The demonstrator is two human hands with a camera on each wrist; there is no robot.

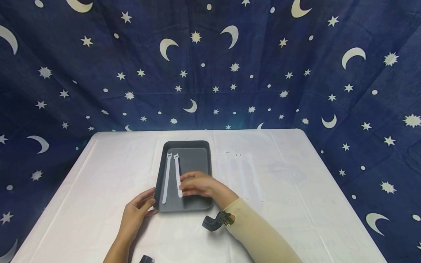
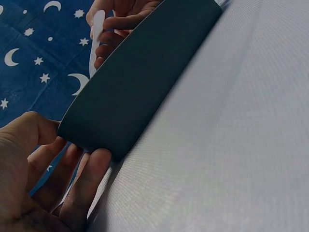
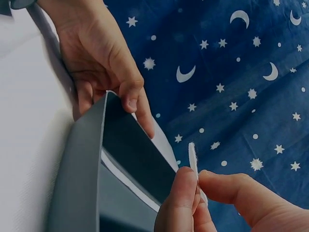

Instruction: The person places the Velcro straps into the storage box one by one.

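A dark grey tray [image 1: 194, 206] stands on the table, and my left hand [image 1: 135, 214] grips its near left corner, thumb at the rim and fingers against the outer wall. Over the tray, my right hand [image 1: 198, 185] pinches a white hook-and-loop cable tie [image 1: 178, 172] between thumb and fingers near its rounded end. The slotted head of this tie points to the far side. Beside it on the left, another white cable tie [image 1: 166, 179] lies lengthwise in the tray. In the right wrist view the pinched tie [image 3: 192, 157] is seen edge-on between the fingertips.
Several more white cable ties [image 1: 242, 177] lie in a row on the white tablecloth [image 1: 296, 219], right of the tray, faint against the cloth. A dark blue curtain [image 1: 210, 73] with moons and stars hangs behind the table. A black wrist device [image 1: 215, 221] sits on the right wrist.
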